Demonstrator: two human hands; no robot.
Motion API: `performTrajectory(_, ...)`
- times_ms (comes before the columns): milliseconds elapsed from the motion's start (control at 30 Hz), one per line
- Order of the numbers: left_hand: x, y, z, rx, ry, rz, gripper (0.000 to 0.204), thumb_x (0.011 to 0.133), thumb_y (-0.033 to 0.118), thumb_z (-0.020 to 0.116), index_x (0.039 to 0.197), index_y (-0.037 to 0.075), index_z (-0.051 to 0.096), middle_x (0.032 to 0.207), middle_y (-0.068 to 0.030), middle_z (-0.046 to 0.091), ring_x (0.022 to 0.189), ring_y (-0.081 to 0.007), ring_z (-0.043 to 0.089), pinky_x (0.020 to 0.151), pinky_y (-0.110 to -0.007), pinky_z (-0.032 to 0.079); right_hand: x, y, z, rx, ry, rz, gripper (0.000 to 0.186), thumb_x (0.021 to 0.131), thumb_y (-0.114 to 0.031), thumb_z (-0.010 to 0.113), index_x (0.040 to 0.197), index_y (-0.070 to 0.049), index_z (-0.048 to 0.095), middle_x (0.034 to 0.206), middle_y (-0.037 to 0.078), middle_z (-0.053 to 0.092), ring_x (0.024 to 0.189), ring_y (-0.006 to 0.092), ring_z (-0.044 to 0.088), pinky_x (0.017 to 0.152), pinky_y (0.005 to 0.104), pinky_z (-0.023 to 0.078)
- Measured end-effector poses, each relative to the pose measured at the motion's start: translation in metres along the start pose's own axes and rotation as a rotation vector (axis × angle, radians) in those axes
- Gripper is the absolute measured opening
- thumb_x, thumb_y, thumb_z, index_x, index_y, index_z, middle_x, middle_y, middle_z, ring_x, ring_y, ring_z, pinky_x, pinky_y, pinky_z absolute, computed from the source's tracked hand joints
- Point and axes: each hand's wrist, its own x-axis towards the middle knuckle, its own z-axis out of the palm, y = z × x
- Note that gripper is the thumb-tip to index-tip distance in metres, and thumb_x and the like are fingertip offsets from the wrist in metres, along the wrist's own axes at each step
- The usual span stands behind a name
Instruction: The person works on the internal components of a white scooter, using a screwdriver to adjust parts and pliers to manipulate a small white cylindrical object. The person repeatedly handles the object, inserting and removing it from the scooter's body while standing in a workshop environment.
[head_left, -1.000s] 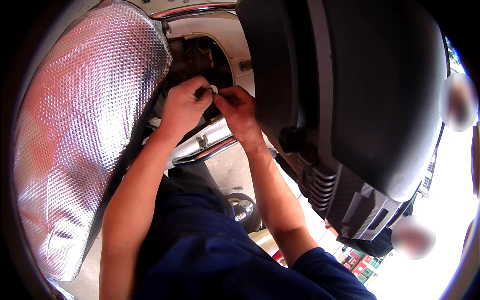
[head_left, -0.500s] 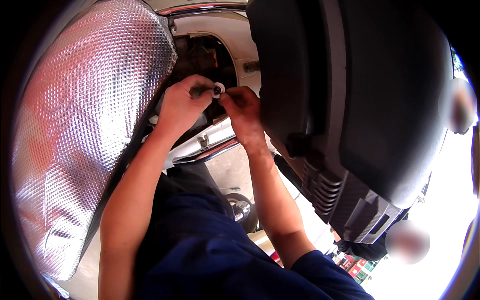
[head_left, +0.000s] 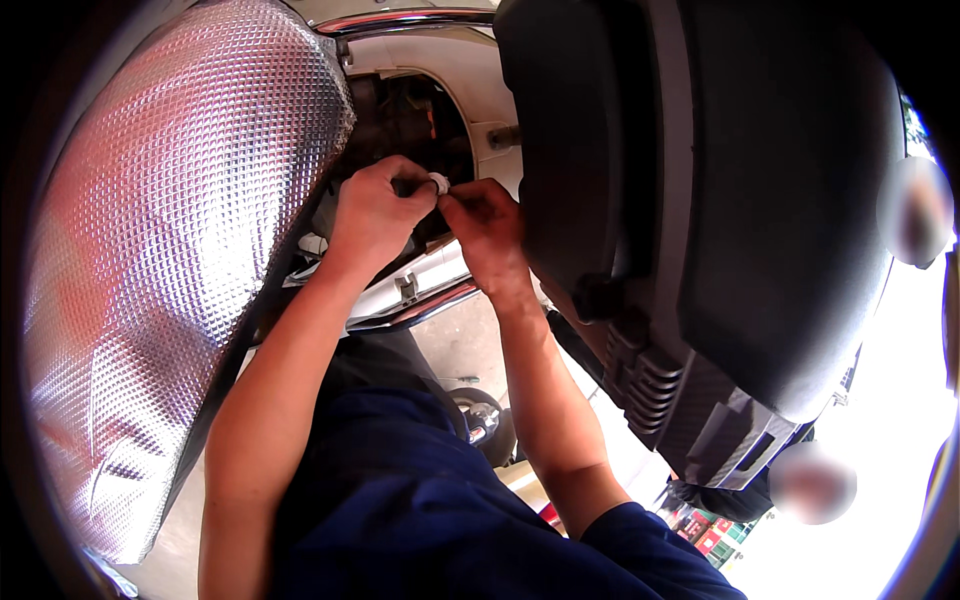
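Between my two hands is a small, round white part (head_left: 440, 183) with a ridged-looking edge; its exact kind is too small to tell. Thumb and forefinger of my left hand (head_left: 378, 208) pinch it from the left, so that hand is closed. On the other side, the thumb and bent fingers of my right hand (head_left: 487, 225) close on its edge. Both hands are over a dark opening (head_left: 400, 115) in a pale body panel (head_left: 478, 75), where machine parts and a bit of orange show in shadow. My left fingers hide some of the white part.
A bulging silver foil-quilted surface (head_left: 200, 200) rises on the left. On the right stands a large black padded shape (head_left: 790, 200) with a ribbed lower corner. A chrome rail (head_left: 410, 20) runs across the top. Below are a pale floor (head_left: 465, 340) and a wheel (head_left: 485, 420). People stand at the far right.
The white part has turned, so its dark centre no longer faces me. My left hand has shifted slightly right and down; the right hand has barely moved.
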Motion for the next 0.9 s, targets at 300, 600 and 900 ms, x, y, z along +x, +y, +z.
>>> performTrajectory(300,0.002,-0.023,-0.005,-0.341,-0.205,-0.055,0.038,0.084,-0.001,0.059,0.122,0.002,0.059,0.097,-0.0079,0.066,0.087,-0.0109,0.061,0.079,-0.024,0.048,0.0,0.009,0.002,0.147,0.024,-0.011,0.013,0.092,-0.006,0.058,0.104,0.0,0.059,0.09,0.004,0.064,0.081,0.008,0.059,0.073,0.0222,0.047)
performTrajectory(600,0.002,-0.016,-0.004,-0.393,-0.386,-0.079,0.045,0.082,0.0,0.067,0.125,0.001,0.057,0.102,-0.0107,0.068,0.091,-0.0138,0.062,0.084,-0.027,0.049,-0.005,-0.003,0.001,0.133,-0.014,-0.03,0.02,0.093,-0.007,0.055,0.112,0.0,0.058,0.098,0.008,0.065,0.092,0.0134,0.061,0.082,0.0281,0.049)
performTrajectory(900,0.005,-0.035,0.009,-0.344,-0.331,0.065,0.036,0.083,0.007,0.07,0.117,0.001,0.06,0.093,-0.01,0.071,0.086,-0.0133,0.065,0.078,-0.029,0.05,-0.018,-0.016,0.004,0.026,0.012,-0.089,0.032,0.088,-0.006,0.064,0.118,-0.002,0.054,0.101,0.009,0.062,0.092,0.0152,0.061,0.08,0.0278,0.049)
